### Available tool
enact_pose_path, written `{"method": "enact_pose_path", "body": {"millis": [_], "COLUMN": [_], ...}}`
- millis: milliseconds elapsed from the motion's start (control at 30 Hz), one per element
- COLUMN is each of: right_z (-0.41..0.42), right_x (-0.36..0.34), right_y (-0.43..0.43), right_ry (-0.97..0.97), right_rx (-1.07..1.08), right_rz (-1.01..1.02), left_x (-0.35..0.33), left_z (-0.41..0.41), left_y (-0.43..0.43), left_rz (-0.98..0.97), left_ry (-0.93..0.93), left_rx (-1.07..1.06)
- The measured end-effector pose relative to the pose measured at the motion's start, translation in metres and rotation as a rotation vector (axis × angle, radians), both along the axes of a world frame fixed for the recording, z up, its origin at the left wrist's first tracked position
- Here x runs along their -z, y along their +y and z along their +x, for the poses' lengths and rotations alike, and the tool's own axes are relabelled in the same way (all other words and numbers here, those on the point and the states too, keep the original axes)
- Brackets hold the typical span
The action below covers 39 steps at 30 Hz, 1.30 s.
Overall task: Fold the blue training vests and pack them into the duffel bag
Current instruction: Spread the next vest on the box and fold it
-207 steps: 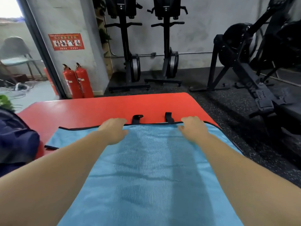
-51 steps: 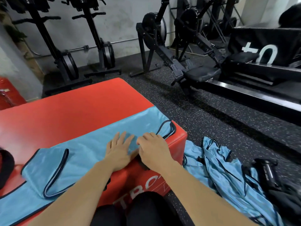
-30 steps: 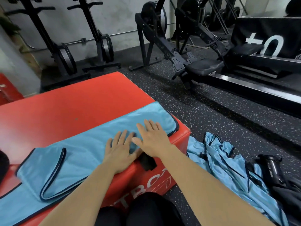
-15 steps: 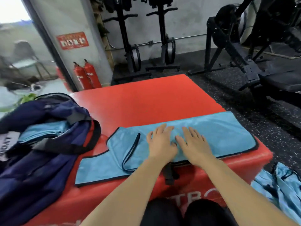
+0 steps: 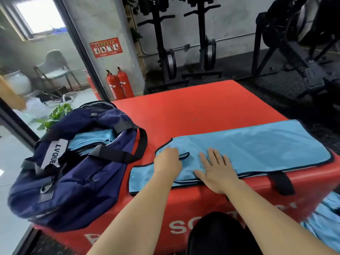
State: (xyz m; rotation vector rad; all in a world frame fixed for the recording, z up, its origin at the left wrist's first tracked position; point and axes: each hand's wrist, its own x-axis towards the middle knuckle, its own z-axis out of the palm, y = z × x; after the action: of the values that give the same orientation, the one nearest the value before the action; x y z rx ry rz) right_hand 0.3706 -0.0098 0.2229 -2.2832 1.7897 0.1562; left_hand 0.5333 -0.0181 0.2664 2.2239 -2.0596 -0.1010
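A red padded box (image 5: 193, 111) carries everything here. A blue vest (image 5: 257, 144) lies flat along its near edge. A navy duffel bag (image 5: 77, 181) sits open on its left corner, just beside the vest.

One wide-angle view, worn on the person's head, looks forward and down along both arms. The left hand (image 5: 167, 165) and right hand (image 5: 217, 170) sit near, just under centre, on the vest (image 5: 257, 144) atop the box (image 5: 202, 107). The bag (image 5: 73, 177) lies close at the left. Machines (image 5: 163, 52) against the wall (image 5: 233, 24) stand far off along the top, and the view faces across the box toward them.
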Motion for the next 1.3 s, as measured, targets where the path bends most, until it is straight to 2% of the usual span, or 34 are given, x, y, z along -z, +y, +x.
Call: {"method": "enact_pose_path", "body": {"millis": [167,300,367,567,600,667,767,1000,1133,1233,1300], "right_z": [0.002,0.004,0.007,0.042,0.047,0.052,0.052,0.052,0.05,0.04,0.032], "right_x": [-0.003,-0.006,-0.008,-0.02,-0.018,-0.01,-0.002,-0.002,-0.016,-0.03,-0.033], "right_y": [0.001,0.002,0.004,0.026,0.031,0.04,0.046,0.044,0.041,0.035,0.034], "right_ry": [0.033,0.054,0.058,-0.032,-0.032,-0.016,0.0,0.026,-0.042,-0.076,-0.044], "right_rx": [0.002,0.008,0.019,-0.082,-0.099,-0.106,-0.09,-0.097,-0.091,-0.06,-0.034], "right_rz": [-0.01,0.002,0.0,-0.015,-0.003,0.02,0.016,0.031,0.061,-0.039,-0.038], "left_x": [-0.012,-0.001,0.001,-0.003,-0.001,0.008,0.028,0.032,0.025,0.012,0.002], "left_z": [0.055,0.088,0.09,0.071,0.065,0.055,0.057,0.082,0.085,0.086,0.081], "left_y": [0.03,0.064,0.072,0.06,0.056,0.05,0.053,0.059,0.06,0.06,0.063], "left_rz": [-0.112,-0.056,-0.058,-0.226,-0.178,0.042,0.321,0.36,0.198,-0.012,-0.028], "left_ry": [0.033,0.027,0.017,-0.21,-0.186,-0.076,-0.011,0.006,0.118,0.037,-0.027], "left_rx": [-0.158,-0.263,-0.233,-0.011,0.063,0.165,0.12,0.016,-0.007,-0.085,-0.216]}}
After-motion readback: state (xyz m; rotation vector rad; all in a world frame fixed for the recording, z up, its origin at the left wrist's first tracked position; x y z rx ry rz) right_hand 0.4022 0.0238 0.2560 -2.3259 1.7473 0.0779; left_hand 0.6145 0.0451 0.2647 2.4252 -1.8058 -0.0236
